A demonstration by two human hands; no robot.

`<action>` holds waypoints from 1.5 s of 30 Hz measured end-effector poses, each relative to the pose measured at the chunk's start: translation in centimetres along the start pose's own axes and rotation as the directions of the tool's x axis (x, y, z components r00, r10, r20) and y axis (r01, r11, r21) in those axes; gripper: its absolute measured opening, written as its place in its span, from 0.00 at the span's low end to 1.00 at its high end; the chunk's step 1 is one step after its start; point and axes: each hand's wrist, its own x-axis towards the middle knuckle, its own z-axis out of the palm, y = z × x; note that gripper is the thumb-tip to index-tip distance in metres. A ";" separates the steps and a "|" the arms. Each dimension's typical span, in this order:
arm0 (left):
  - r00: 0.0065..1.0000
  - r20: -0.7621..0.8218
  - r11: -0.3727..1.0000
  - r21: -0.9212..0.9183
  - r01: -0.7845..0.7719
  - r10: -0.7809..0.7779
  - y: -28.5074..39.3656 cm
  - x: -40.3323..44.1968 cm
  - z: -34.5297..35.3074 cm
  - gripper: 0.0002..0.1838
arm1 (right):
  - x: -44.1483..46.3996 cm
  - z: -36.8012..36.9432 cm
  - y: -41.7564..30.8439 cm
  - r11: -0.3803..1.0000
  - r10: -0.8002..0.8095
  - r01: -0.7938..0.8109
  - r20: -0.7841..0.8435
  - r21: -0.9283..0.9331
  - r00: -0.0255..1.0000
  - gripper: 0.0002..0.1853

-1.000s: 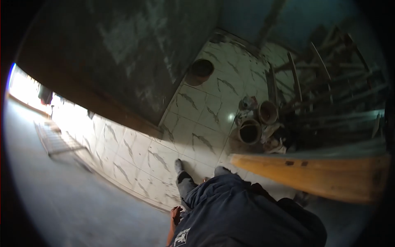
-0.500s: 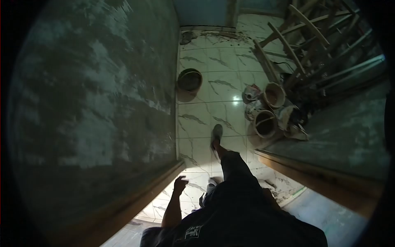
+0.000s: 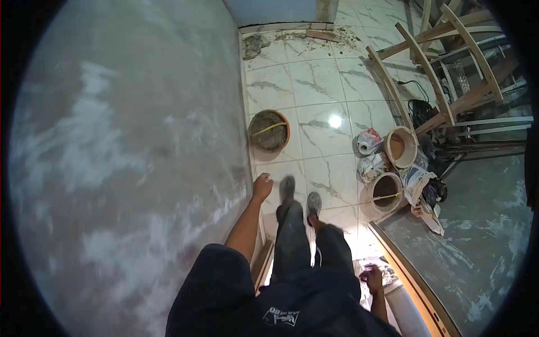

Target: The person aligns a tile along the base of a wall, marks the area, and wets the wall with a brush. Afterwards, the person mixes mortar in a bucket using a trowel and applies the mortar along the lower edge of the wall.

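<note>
My left hand [image 3: 263, 186] hangs beside the plastered wall, its fingers curled with nothing visible in them. Just ahead of it stands an orange-rimmed bucket [image 3: 287, 135] with a yellow handle, holding what looks like grey wet mortar. Low at my right side, near the door frame, my right hand [image 3: 373, 278] has bent fingers around or beside something small and dark that I cannot make out. Both my shoes [image 3: 314, 205] are on the marbled floor tiles, short of the bucket.
A grey wall [image 3: 140, 140] runs along the left. At right stand two pale buckets [image 3: 409, 159], crumpled bags [image 3: 418, 182] and a wooden trestle or ladder frame [image 3: 426, 67]. Debris [image 3: 323, 36] lies along the far wall. A wooden frame edge [image 3: 404, 275] is at lower right.
I have walked forward through the doorway, so the orange-rimmed bucket is nearer. The view is brighter. My left hand has moved forward along the wall, and my right hand has come into view.
</note>
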 end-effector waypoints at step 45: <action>0.563 0.806 0.439 0.444 -0.781 0.186 23.8 -3.5 7.2 0.33 | -4.7 21.1 37.7 0.640 0.470 0.093 -0.484 0.763 0.738 0.11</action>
